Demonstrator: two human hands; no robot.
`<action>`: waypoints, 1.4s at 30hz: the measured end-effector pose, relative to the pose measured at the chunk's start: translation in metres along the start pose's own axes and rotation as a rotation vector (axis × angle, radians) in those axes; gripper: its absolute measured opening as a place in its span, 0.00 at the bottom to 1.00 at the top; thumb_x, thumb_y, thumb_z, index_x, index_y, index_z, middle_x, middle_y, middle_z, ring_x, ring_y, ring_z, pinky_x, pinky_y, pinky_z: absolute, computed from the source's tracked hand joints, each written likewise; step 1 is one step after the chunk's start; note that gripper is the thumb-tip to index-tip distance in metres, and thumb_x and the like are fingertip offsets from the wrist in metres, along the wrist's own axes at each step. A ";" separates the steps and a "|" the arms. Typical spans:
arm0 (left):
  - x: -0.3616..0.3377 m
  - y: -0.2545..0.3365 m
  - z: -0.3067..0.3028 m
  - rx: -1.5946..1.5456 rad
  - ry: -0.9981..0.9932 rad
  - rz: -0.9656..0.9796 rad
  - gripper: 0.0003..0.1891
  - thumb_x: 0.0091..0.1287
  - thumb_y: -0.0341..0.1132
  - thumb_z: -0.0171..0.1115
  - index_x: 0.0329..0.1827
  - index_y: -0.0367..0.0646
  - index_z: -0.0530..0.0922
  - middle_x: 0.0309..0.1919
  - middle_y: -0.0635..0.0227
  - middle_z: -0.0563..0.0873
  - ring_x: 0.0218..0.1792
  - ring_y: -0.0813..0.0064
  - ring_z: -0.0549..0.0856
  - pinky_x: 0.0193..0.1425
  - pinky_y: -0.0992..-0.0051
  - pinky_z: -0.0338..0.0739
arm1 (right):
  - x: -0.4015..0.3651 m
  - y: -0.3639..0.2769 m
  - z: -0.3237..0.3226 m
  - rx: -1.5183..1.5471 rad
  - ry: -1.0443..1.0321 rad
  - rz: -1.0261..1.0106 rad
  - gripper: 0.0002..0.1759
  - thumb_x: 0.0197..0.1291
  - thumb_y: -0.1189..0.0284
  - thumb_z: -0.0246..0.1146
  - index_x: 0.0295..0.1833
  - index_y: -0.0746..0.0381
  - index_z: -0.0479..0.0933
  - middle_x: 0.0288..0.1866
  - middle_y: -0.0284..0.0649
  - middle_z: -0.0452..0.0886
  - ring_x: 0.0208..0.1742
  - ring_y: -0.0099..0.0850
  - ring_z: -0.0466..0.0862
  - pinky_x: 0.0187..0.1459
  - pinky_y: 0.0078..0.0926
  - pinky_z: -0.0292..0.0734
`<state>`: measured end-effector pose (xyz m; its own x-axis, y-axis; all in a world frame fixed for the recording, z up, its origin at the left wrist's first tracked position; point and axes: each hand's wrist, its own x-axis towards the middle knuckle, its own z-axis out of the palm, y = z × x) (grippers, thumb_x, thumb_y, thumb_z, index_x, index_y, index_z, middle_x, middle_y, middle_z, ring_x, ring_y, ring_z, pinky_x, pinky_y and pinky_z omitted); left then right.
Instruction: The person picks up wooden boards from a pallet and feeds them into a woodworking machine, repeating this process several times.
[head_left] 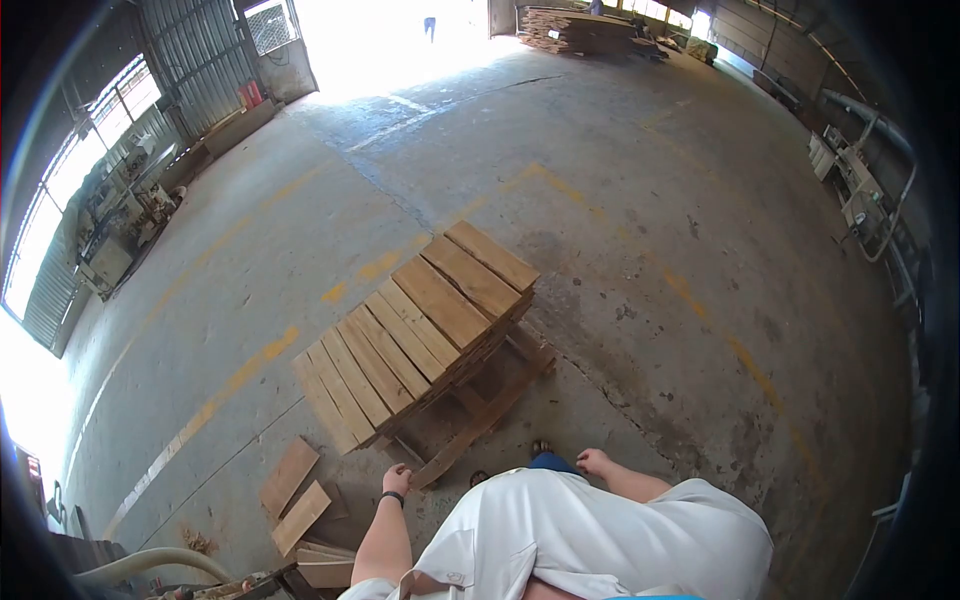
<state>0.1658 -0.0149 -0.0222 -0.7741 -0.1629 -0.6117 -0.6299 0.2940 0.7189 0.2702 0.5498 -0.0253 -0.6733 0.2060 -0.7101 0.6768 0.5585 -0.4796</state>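
Observation:
My left hand (397, 480), with a dark band (393, 495) at its wrist, hangs beside the near corner of a wooden pallet (478, 422). Its fingers are loosely bent and a little apart, and I see nothing in them. My right hand (594, 461) is held out from my body over the floor, fingers loosely bent, nothing visible in it. In front of me, wooden boards (420, 325) lie side by side in stacked layers on the pallet. Whether my left hand touches the pallet is too small to tell.
Loose boards (290, 478) lie on the concrete floor at lower left, near a curved hose (160, 558). Machines stand along the left (115, 235) and right (860, 195) walls. A large wood stack (570, 32) is at the back. A distant person (429, 25) stands in the bright doorway.

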 end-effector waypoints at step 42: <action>0.296 -0.007 0.127 -0.135 0.139 -0.249 0.20 0.66 0.34 0.62 0.60 0.35 0.77 0.44 0.58 0.88 0.44 0.64 0.87 0.52 0.69 0.80 | 0.410 -0.327 0.024 -0.119 -0.316 -0.288 0.18 0.63 0.72 0.63 0.57 0.66 0.78 0.44 0.40 0.85 0.45 0.28 0.83 0.50 0.27 0.78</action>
<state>-0.0514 0.0547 -0.2504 -0.5904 -0.3440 -0.7301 -0.7965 0.1027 0.5958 -0.2196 0.4324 -0.1716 -0.6924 -0.2171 -0.6881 0.4239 0.6494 -0.6313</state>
